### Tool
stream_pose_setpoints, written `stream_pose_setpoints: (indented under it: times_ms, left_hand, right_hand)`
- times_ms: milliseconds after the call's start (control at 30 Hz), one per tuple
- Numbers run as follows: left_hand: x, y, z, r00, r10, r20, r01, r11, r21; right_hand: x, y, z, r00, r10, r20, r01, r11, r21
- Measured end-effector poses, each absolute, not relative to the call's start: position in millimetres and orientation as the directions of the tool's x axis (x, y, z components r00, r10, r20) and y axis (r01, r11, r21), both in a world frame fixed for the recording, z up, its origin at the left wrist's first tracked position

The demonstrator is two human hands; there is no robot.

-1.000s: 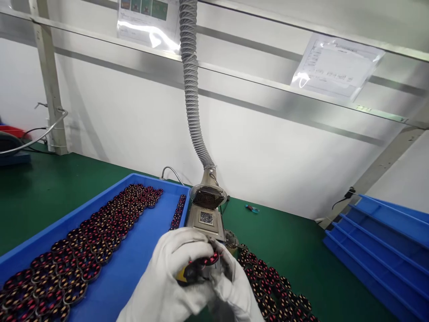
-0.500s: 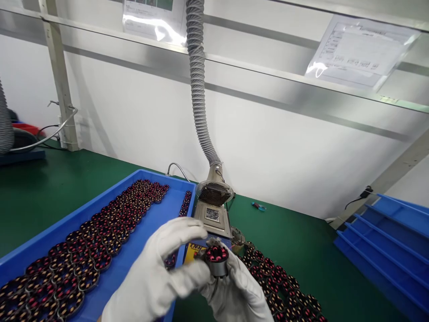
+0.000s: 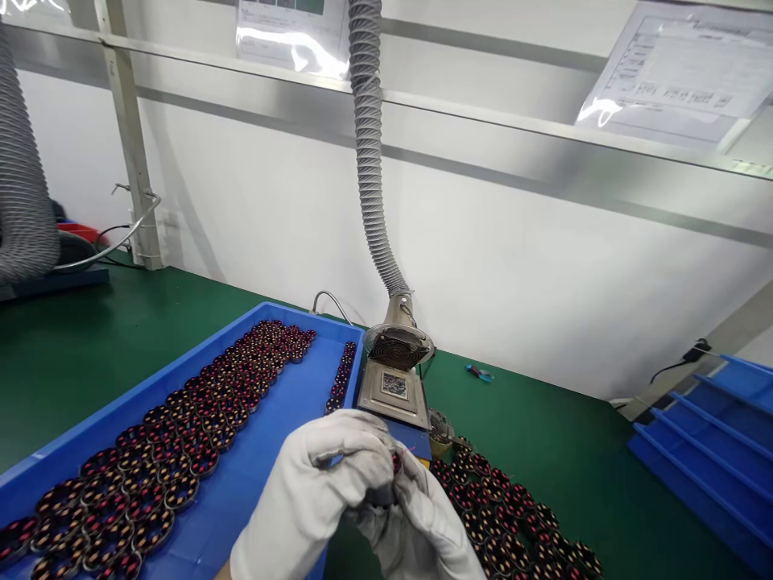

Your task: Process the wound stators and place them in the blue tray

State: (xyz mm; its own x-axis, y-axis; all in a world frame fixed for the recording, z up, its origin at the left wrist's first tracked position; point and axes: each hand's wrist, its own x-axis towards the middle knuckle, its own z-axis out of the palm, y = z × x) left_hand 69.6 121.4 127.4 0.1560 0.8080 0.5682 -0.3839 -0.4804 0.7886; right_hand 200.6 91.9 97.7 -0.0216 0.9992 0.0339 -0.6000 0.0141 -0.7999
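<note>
In both white-gloved hands, low in the middle of the head view, is a small wound motor stator [image 3: 380,495], a dark grey ring with red windings. My left hand [image 3: 329,483] has its thumb and fingers closed over the stator's near and upper side. Around its right side and underneath wraps my right hand [image 3: 426,511]. Most of the stator is covered by the gloves. A heap of similar stators [image 3: 507,515] lies on the green table just right of my right hand.
On the left, a long blue tray [image 3: 199,379] holds many stators [image 3: 181,439]. Behind my hands stands a metal soldering unit [image 3: 395,387] under a grey extraction hose [image 3: 368,137]. Small blue-handled cutters [image 3: 479,373] lie on the green table [image 3: 561,435]. Stacked blue trays [image 3: 706,459] stand right.
My left hand's fingers, spread apart beside the stator before, have closed over it. The stator is now mostly hidden between both gloves. The whole view has shifted slightly.
</note>
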Motion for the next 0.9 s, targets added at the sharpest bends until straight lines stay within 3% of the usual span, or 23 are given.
stream_pose_setpoints:
  times_ms: [100, 167, 233, 300, 433, 567, 633, 767, 833, 900]
  left_hand:
    - [65.0, 120.2, 126.8, 0.001, 0.920, 0.391, -0.448, -0.349, 0.823]
    - [61.8, 119.4, 130.1, -0.005, 0.939, 0.345, -0.361, -0.323, 0.874]
    - [61.6, 118.6, 133.8, 0.134, 0.916, 0.378, -0.219, -0.344, 0.913]
    - [63.6, 118.1, 135.3, 0.224, 0.844, 0.487, -0.161, -0.461, 0.873]
    - [61.4, 118.0, 132.0, 0.089, 0.717, 0.691, -0.043, -0.690, 0.722]
    - [49.4, 118.8, 131.6, -0.057, 0.871, 0.488, -0.080, -0.491, 0.868]
    - [48.4, 118.5, 134.1, 0.018, 0.908, 0.419, -0.066, -0.417, 0.906]
    - [60.6, 115.7, 139.7, 0.261, 0.766, 0.587, -0.076, -0.590, 0.804]
    - [66.1, 114.8, 139.7, 0.217, 0.699, 0.681, -0.105, -0.677, 0.728]
    - [66.5, 115.7, 137.4, 0.137, 0.731, 0.668, -0.126, -0.656, 0.744]
  right_hand:
    - [203.3, 86.9, 97.9, 0.010, 1.000, 0.011, -0.643, 0.015, -0.766]
    - [202.1, 84.4, 99.3, -0.002, 1.000, -0.010, -0.683, -0.008, -0.730]
    - [197.2, 84.1, 102.2, -0.013, 1.000, -0.020, -0.722, -0.023, -0.691]
    - [191.2, 85.7, 105.4, -0.029, 0.999, -0.026, -0.767, -0.039, -0.640]
    - [189.7, 88.5, 105.5, -0.028, 0.999, -0.043, -0.755, -0.049, -0.654]
    - [198.5, 87.0, 99.5, 0.021, 0.999, -0.048, -0.703, -0.019, -0.711]
    - [198.7, 86.5, 98.6, 0.021, 0.999, -0.043, -0.703, -0.016, -0.711]
    - [191.6, 86.7, 103.5, 0.024, 0.999, -0.025, -0.719, 0.000, -0.695]
    - [190.0, 85.2, 107.4, -0.020, 0.999, -0.047, -0.738, -0.046, -0.673]
    - [191.2, 82.0, 111.6, -0.071, 0.996, -0.057, -0.748, -0.091, -0.657]
